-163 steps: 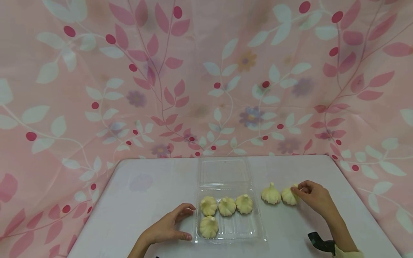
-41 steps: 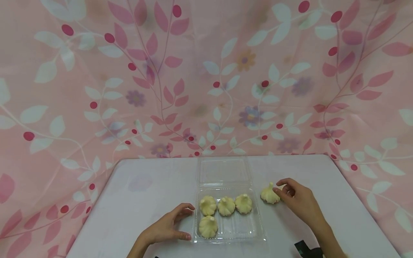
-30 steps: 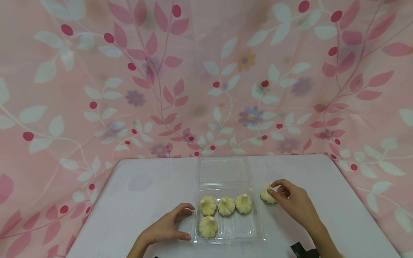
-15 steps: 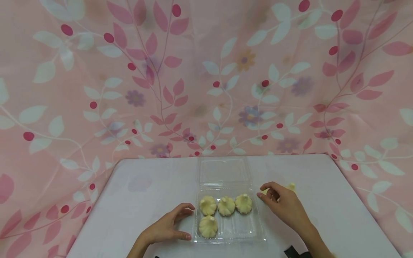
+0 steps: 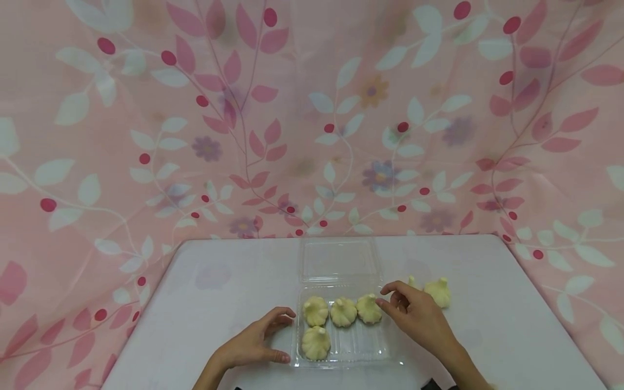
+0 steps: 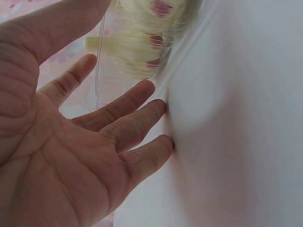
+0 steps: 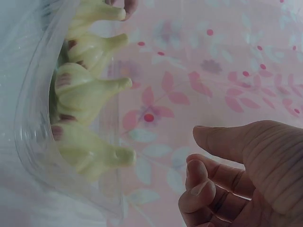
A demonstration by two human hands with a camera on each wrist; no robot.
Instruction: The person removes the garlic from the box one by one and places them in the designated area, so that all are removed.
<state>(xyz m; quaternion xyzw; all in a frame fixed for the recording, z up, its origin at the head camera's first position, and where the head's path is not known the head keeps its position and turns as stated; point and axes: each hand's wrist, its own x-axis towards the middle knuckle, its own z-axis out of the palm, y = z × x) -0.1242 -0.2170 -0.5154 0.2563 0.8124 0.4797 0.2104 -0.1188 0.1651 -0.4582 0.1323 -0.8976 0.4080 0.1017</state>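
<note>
A clear plastic clamshell box (image 5: 348,346) lies opened flat on the table, its lid folded back. Several garlic bulbs sit in it: three in a far row, the rightmost bulb (image 5: 369,309) included, and a near-left bulb (image 5: 316,343). My left hand (image 5: 255,338) is spread around the box's left edge, fingertips low by the table in the left wrist view. Over the right edge hovers my right hand (image 5: 419,317), thumb and fingers loosely bent and apart, holding nothing. Behind it two more bulbs stand on the table, one bulb (image 5: 411,281) mostly hidden, the other bulb (image 5: 439,293) partly covered.
The white table (image 5: 234,271) ends at a pink floral cloth (image 5: 312,119) hanging along the back and sides. The transparent lid (image 5: 339,260) lies toward that cloth. A dark strap (image 5: 431,384) shows at my right wrist.
My right hand has let go of the rightmost loose bulb and travelled left, past the other loose bulb, to the box's right edge. The bulbs and my left hand stay put.
</note>
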